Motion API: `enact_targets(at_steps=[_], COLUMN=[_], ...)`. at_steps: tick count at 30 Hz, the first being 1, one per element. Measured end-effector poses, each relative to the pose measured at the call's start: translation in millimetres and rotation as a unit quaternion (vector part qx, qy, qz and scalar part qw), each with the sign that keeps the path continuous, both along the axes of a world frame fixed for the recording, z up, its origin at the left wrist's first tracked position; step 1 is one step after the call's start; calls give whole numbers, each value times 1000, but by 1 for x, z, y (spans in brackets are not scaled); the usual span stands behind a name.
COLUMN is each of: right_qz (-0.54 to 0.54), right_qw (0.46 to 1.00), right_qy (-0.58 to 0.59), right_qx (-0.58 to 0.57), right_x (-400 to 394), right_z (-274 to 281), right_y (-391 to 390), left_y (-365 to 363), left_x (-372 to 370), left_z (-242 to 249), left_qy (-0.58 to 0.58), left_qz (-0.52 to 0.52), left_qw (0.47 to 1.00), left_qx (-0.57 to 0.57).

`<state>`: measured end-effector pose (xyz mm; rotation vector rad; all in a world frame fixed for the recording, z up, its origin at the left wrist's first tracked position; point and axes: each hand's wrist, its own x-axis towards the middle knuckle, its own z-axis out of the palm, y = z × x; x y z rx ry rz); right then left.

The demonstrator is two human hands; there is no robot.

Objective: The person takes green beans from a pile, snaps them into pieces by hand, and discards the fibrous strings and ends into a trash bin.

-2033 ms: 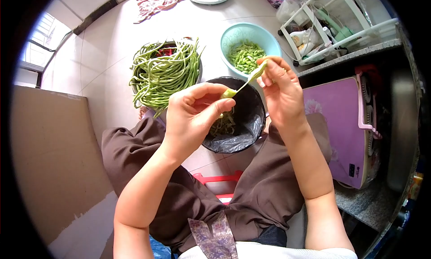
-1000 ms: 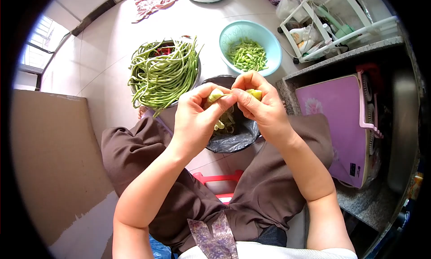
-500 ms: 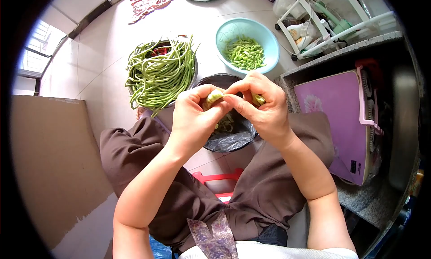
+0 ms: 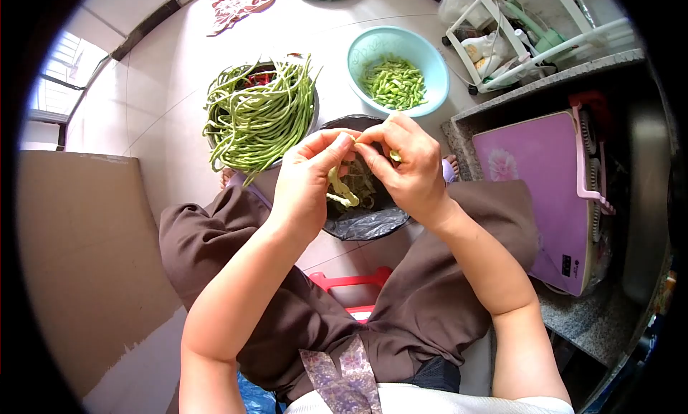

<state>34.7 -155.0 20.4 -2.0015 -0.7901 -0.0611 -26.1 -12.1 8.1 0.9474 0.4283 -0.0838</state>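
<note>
My left hand [image 4: 315,172] is closed on a pale green long bean [image 4: 344,192], which hangs crookedly below the fingers. Its thumb and forefinger pinch close to the fingertips of my right hand [image 4: 410,163]. Inside the curled right fingers a bit of green bean piece [image 4: 395,156] shows; the rest is hidden. Both hands are above a bin lined with a black bag [image 4: 369,224], with pale scraps inside. Beyond them, to the left, a pot is heaped with whole long beans [image 4: 261,127]. To the right, short green pieces [image 4: 395,84] lie in a light blue basin [image 4: 433,59].
A pink-purple board [image 4: 530,192] leans in the stone-edged recess on the right. Behind it stands a white rack [image 4: 494,34] with bottles and bags. Cardboard [image 4: 86,249] is on the left. A red plastic stool edge [image 4: 351,279] shows between my knees.
The bean in my left hand now dangles below the fingers, where before it was bunched at the thumb. Less green shows in my right hand, and both hands have turned slightly.
</note>
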Motion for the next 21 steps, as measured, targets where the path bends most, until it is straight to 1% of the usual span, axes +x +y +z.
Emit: enact_targets(at_steps=[1, 2, 4, 5, 7, 10, 12, 13, 15, 17, 19, 21], right_qz=[-1, 7, 22, 37, 69, 96, 102, 102, 119, 122, 117, 111], right_qw=[1000, 1000, 999, 997, 993, 991, 988, 988, 978, 976, 960, 955], right_qy=[-7, -24, -42, -62, -79, -74, -47, -46, -49, -33, -15, 3], right_qx=[-6, -16, -25, -35, -54, -63, -108, -107, -165, -175, -253, -275], right_x=[-2, -2, -6, -8, -10, -11, -9, -8, -4, -2, 0, 4], right_z=[-1, -1, -3, -4, -7, -11, -16, -20, -31, -46, -66, -86], right_y=[0, 0, -1, -2, -3, -7, -11, -14, -19, -26, -35, -45], left_y=[0, 1, 5, 9, 14, 21, 23, 23, 25, 28, 31, 34], left_x=[0, 0, 2, 3, 5, 8, 9, 9, 8, 9, 9, 10], left_z=[1, 2, 2, -2, 2, 9, 9, 9, 8, 7, 12, 14], left_qy=[14, 15, 41, 16, 11, -2, -5, -12, -18, -14, -24, -27], left_qz=[5, 4, 36, 30, 56, 74, 78, 80, 82, 85, 96, 89], left_qw=[999, 999, 998, 999, 997, 997, 996, 996, 996, 996, 995, 996], left_qx=[-30, -30, -38, -35, -43, -39, -35, -30, -24, -23, -25, -17])
